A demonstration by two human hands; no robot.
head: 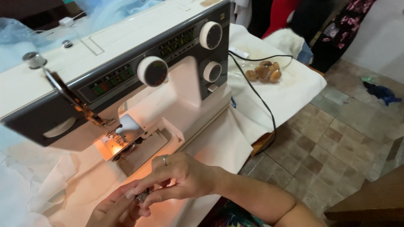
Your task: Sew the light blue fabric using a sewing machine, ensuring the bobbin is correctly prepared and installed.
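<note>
A cream and dark grey sewing machine (pixel 126 63) stands on a white cloth-covered table (pixel 290 90). Its needle area (pixel 114 141) is lit by a small lamp. In front of the machine's bed both hands meet. My right hand (pixel 181 176), with a ring on one finger, pinches a small metal bobbin part (pixel 143 196) from above. My left hand (pixel 113 210) sits under it at the bottom edge and holds the same part with its fingertips. Most of the part is hidden by the fingers.
A clear bag of round brown pieces (pixel 264 71) lies on the table to the right, crossed by a black power cord (pixel 256 94). White fabric (pixel 29 185) lies at the left. Tiled floor (pixel 336 134) and hanging clothes (pixel 294 17) lie to the right.
</note>
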